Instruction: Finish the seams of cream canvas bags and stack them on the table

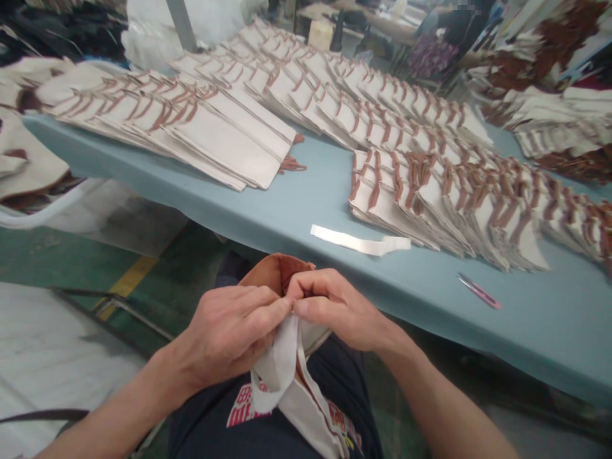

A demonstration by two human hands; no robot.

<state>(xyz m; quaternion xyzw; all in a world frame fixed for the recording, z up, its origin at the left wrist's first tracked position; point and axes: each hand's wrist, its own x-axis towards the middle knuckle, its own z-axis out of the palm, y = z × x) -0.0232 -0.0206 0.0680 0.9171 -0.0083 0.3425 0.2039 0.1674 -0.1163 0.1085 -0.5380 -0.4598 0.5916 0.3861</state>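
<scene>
Both hands meet over my lap on a sewn fabric piece (306,408), cream with a brown part (268,271) standing up behind the fingers. My left hand (239,325) pinches its edge between thumb and fingers. Right beside it, my right hand (337,306) is closed on the same edge, thumb against forefinger. From between them a white fabric strip (284,360) hangs down in a loop. The exact spot under the fingertips is hidden.
A blue-covered table (229,204) stands in front. On it lie a loose white strip (358,242), pink-handled thread snips (480,293), and layered stacks of cream and brown pieces (406,185). A white bin (29,217) with more pieces is at left. A person (449,32) is at the back.
</scene>
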